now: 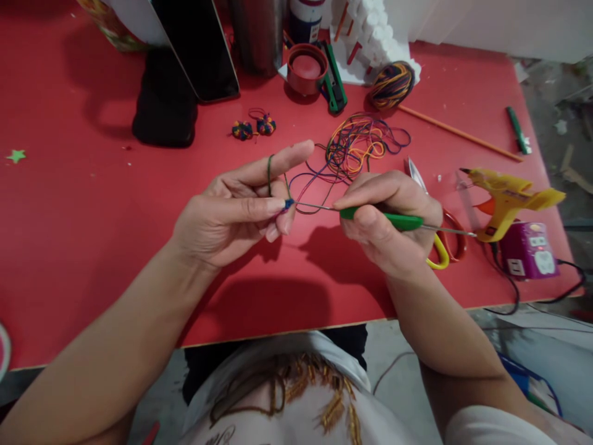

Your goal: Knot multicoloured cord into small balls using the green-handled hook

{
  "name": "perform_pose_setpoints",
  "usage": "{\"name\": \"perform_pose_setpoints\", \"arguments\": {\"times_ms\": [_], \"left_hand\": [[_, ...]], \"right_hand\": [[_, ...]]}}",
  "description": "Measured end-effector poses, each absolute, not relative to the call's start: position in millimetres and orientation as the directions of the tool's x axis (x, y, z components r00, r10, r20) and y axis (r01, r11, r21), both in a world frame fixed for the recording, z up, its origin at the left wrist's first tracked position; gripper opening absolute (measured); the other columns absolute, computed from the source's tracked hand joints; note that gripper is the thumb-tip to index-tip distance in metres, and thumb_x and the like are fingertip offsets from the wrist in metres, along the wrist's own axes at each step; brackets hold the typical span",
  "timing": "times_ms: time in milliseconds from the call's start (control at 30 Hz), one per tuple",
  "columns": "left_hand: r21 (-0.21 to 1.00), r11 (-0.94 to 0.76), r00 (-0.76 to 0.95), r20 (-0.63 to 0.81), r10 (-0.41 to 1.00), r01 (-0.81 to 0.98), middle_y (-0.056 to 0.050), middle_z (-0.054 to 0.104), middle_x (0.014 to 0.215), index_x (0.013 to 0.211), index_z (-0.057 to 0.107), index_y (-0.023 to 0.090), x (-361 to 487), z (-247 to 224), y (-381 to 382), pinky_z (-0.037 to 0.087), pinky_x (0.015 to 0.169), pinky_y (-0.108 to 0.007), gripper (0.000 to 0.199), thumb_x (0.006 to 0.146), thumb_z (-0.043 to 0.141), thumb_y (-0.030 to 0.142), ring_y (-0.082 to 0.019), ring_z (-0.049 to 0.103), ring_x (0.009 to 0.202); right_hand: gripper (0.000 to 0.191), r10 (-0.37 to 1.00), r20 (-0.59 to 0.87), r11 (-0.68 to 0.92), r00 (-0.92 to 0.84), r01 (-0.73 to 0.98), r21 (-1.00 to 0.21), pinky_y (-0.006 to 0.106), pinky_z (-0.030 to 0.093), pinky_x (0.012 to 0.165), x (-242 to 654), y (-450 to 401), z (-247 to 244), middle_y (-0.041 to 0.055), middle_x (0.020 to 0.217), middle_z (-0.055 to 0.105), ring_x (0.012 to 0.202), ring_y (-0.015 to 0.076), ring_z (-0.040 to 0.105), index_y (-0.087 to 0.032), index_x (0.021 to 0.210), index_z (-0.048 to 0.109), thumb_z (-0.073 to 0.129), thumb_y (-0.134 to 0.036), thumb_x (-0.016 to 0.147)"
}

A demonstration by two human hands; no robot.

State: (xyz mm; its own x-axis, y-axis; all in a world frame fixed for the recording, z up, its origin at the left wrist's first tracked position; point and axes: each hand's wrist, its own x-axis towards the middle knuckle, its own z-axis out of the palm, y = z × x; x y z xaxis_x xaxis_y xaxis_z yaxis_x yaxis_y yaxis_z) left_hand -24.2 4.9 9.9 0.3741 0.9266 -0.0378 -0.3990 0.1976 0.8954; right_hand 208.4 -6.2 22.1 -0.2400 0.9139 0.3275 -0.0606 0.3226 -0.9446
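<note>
My left hand (245, 207) pinches a small blue and pink crocheted piece (288, 204) between thumb and fingers, its index finger stretched out with a green strand looped round it. My right hand (389, 216) grips the green handle of a crochet hook (403, 221). The hook's thin metal shaft points left, its tip at the crocheted piece. Multicoloured yarn (354, 145) lies in loose loops behind the hands. A wound yarn ball (393, 85) rests farther back. Two small multicoloured yarn pieces (254, 127) lie behind my left hand.
On the red table (92, 216), scissors (439, 250) lie partly under my right hand. A yellow glue gun (503, 198) and purple box (530, 250) are at right. Behind stand a phone (199, 46), a metal cylinder (259, 34), a red round container (306, 67) and a green cutter (334, 80).
</note>
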Motion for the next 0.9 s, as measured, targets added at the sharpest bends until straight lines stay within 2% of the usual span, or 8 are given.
{"name": "perform_pose_setpoints", "arguments": {"times_ms": [100, 167, 233, 367, 467, 633, 900], "left_hand": [[0.894, 0.195, 0.391, -0.025, 0.920, -0.404, 0.000, 0.069, 0.060, 0.126, 0.086, 0.033, -23.4, 9.5, 3.9, 0.046, 0.044, -0.027, 0.045, 0.081, 0.089, 0.029, -0.014, 0.057, 0.045], [0.894, 0.171, 0.417, 0.020, 0.908, -0.415, -0.001, 0.069, 0.060, 0.127, 0.086, 0.033, -21.4, 9.5, 3.0, 0.047, 0.043, -0.027, 0.043, 0.084, 0.087, 0.028, -0.015, 0.059, 0.046], [0.899, 0.133, 0.417, 0.060, 0.907, -0.418, -0.001, 0.073, 0.065, 0.129, 0.085, 0.034, -18.2, 9.1, 1.1, 0.050, 0.045, -0.026, 0.043, 0.087, 0.086, 0.026, -0.015, 0.063, 0.050], [0.935, 0.007, 0.278, 0.098, 0.956, -0.355, -0.001, 0.075, 0.077, 0.136, 0.081, 0.037, -10.3, 6.7, -6.1, 0.060, 0.055, -0.026, 0.047, 0.091, 0.086, 0.024, -0.016, 0.072, 0.065], [0.949, -0.050, 0.217, 0.123, 0.968, -0.312, -0.001, 0.077, 0.082, 0.141, 0.078, 0.037, -5.9, 4.4, -11.2, 0.064, 0.063, -0.028, 0.050, 0.093, 0.084, 0.024, -0.016, 0.073, 0.070], [0.955, -0.056, 0.204, 0.119, 0.972, -0.290, -0.001, 0.081, 0.087, 0.142, 0.077, 0.038, -4.0, 1.8, -13.2, 0.063, 0.068, -0.031, 0.050, 0.095, 0.082, 0.021, -0.016, 0.072, 0.070], [0.925, -0.110, 0.204, 0.194, 0.959, -0.364, -0.005, 0.081, 0.114, 0.137, 0.080, 0.031, -3.6, -1.7, -7.2, 0.061, 0.067, -0.033, 0.040, 0.098, 0.078, 0.027, -0.016, 0.073, 0.075]], "right_hand": [[0.018, 0.933, 0.243, 0.183, -0.264, -0.234, -0.955, 0.025, 0.039, 0.044, 205.8, -2.8, 21.2, -0.0019, 0.066, 0.057, 0.050, 0.0101, 0.046, -0.023, 0.092, 0.081, 0.077, -0.039, 0.099], [0.017, 0.929, 0.225, 0.112, -0.293, -0.358, -0.927, 0.021, 0.028, 0.039, 202.0, -0.7, 16.8, -0.0049, 0.062, 0.052, 0.044, 0.0067, 0.035, -0.022, 0.093, 0.080, 0.075, -0.036, 0.100], [0.019, 0.926, 0.202, 0.049, -0.319, -0.430, -0.902, 0.019, 0.023, 0.036, 197.0, 0.1, 11.5, -0.0070, 0.059, 0.048, 0.042, 0.0055, 0.029, -0.021, 0.093, 0.079, 0.073, -0.037, 0.101], [0.023, 0.945, 0.101, -0.053, -0.311, -0.450, -0.891, 0.018, 0.025, 0.035, 186.1, -3.1, 5.8, -0.0089, 0.061, 0.045, 0.041, 0.0049, 0.028, -0.022, 0.096, 0.074, 0.074, -0.044, 0.101], [0.025, 0.954, 0.034, -0.118, -0.299, -0.475, -0.872, 0.017, 0.027, 0.036, 180.8, -5.6, 5.3, -0.0086, 0.066, 0.049, 0.041, 0.0037, 0.030, -0.022, 0.100, 0.071, 0.075, -0.046, 0.101], [0.023, 0.937, -0.016, -0.217, -0.350, -0.543, -0.811, 0.016, 0.029, 0.035, 177.9, -4.5, 4.3, -0.0079, 0.069, 0.054, 0.040, 0.0028, 0.035, -0.020, 0.101, 0.072, 0.074, -0.042, 0.101], [0.024, 0.946, -0.009, -0.191, -0.325, -0.533, -0.825, 0.016, 0.026, 0.036, 179.4, -1.4, 4.5, -0.0082, 0.066, 0.054, 0.041, 0.0026, 0.035, -0.019, 0.097, 0.072, 0.078, -0.042, 0.098]]}}
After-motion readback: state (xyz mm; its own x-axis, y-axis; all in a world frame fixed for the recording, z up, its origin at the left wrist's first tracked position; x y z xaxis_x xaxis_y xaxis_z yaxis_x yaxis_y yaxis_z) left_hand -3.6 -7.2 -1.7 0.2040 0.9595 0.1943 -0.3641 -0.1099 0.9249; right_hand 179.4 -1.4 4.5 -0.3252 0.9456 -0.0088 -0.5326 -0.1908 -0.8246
